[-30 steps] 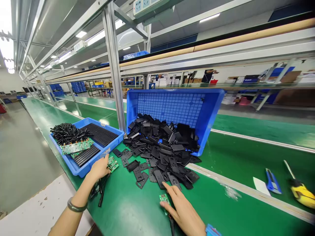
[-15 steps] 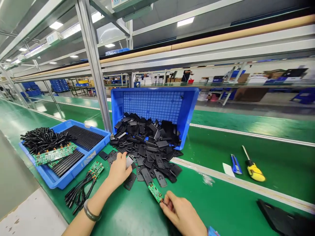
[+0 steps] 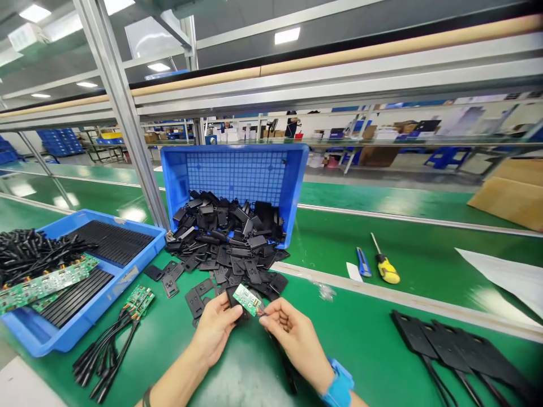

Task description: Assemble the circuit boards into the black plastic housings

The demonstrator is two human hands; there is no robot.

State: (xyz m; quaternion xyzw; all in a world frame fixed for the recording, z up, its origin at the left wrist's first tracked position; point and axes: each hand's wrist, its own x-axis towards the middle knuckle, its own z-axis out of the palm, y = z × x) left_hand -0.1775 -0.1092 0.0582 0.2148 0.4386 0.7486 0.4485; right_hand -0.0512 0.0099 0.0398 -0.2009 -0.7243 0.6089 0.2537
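Observation:
Near the middle of the bench, my left hand [image 3: 214, 328] is closed on a black plastic casing half [image 3: 232, 296] at its edge. Pinched at its wire end by my right hand [image 3: 297, 336], a small green circuit board [image 3: 246, 299] lies over or just above that casing; I cannot tell whether it is seated. Its black cable [image 3: 289, 370] hangs below my right hand. Just beyond both hands, loose black casing parts [image 3: 250, 271] spill out of a blue bin [image 3: 297, 186] tipped on its side.
At left is a blue tray [image 3: 139, 254] with black strips, cables and green boards. Wired boards [image 3: 139, 301] lie beside it. Right of the bin are a blue cutter [image 3: 363, 262] and a yellow screwdriver [image 3: 388, 269]. Flat black cabled units [image 3: 449, 345] lie at front right.
My left hand has come from the pile to the board, now with a black casing half in it. My right hand has lifted the board toward it. The view has swung right.

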